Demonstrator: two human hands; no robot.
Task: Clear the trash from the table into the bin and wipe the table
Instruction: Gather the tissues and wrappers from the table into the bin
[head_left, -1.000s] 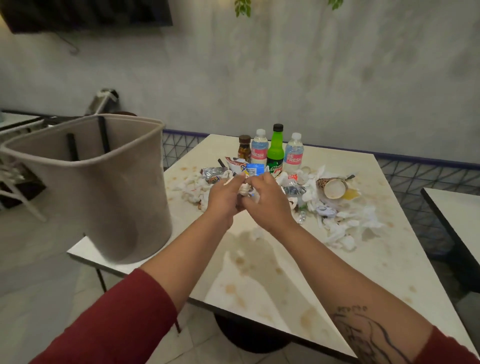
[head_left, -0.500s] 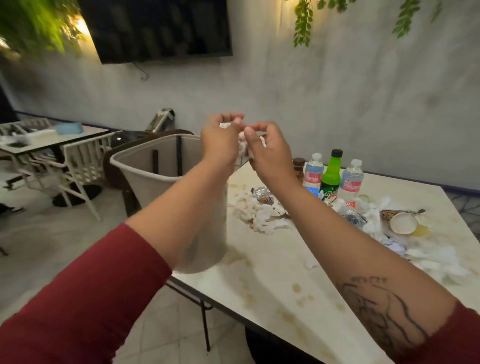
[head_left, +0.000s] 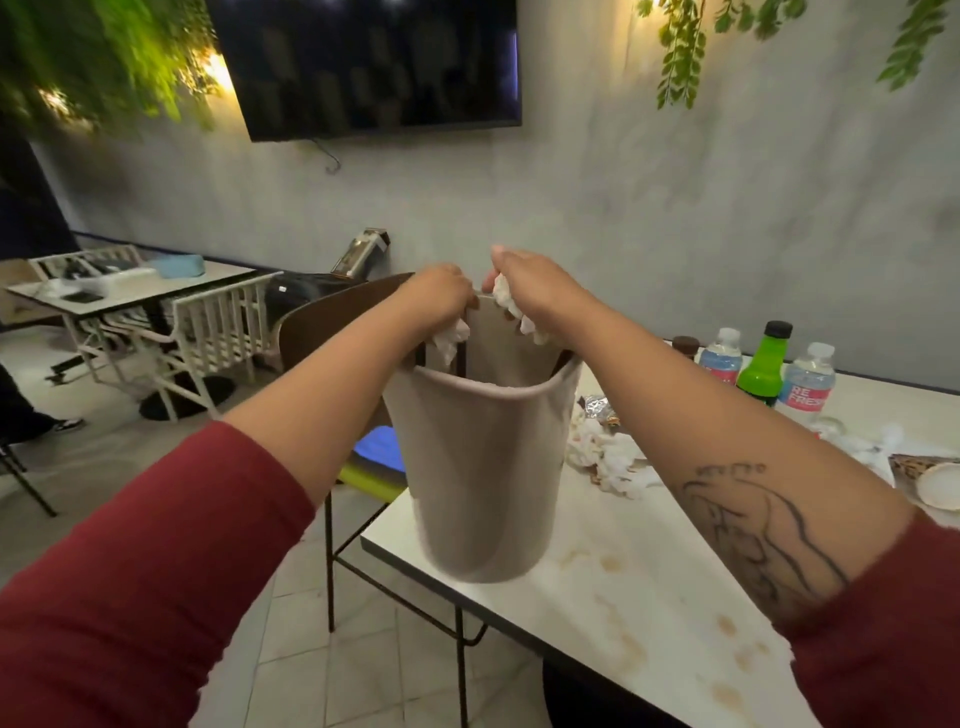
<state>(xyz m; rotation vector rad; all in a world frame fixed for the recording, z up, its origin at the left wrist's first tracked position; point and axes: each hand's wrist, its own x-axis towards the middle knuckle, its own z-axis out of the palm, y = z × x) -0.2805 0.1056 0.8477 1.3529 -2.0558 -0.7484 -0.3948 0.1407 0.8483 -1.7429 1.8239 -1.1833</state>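
In the head view, both hands are hovering over the mouth of the bin, which is standing at the near-left corner of the desk, so whatever they let go should be falling inside rather than onto the floor. The left hand is curling its fingers round a crumpled white wad of tissue that is hanging just inside the rim. The right hand is pinching a second wad that is trailing below its fingers above the opening. Neither wad is looking released yet. The bin is sitting close to the mess, probably to keep each carry short. The remaining trash is lying to the right of the bin: a pile of crushed white tissues just beside it, a foil wrapper behind that, 3 capped bottles and a small brown jar standing upright further back, and more paper with a tipped cup at the right edge. The desk's pale top is showing brown stains in front, so wiping is looking like a later step.
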